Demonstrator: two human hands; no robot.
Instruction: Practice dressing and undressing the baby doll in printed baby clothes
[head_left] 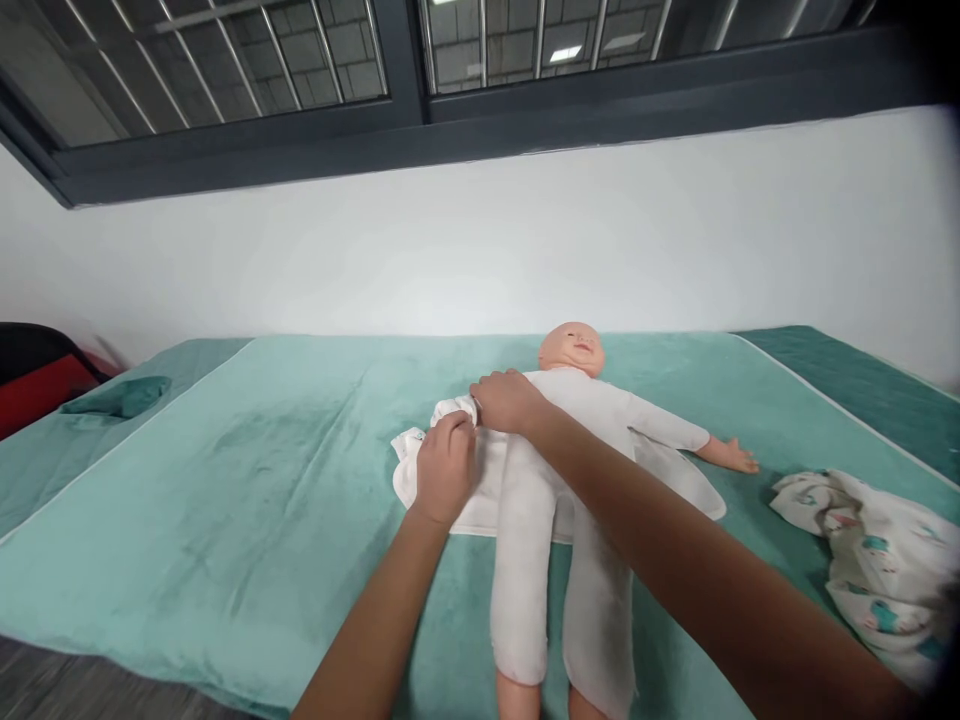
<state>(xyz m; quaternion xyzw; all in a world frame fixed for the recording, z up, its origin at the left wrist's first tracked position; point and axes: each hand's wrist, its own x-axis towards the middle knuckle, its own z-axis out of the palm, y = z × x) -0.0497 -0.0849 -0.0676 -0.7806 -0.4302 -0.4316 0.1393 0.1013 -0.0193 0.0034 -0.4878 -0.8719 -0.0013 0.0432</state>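
Left hand (447, 468) and right hand (511, 402) have fingers nearly closed, gripping a white garment (486, 500); the doll (589, 402) lies on a green bed (225, 500) below a window (412, 100).

A barred window (406, 60) tops the white wall (420, 250), a red-black object (45, 385) far left.

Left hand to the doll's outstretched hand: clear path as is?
Probably not directly: the right forearm crosses between the left hand and the doll's outstretched hand, and the left hand grips white cloth.
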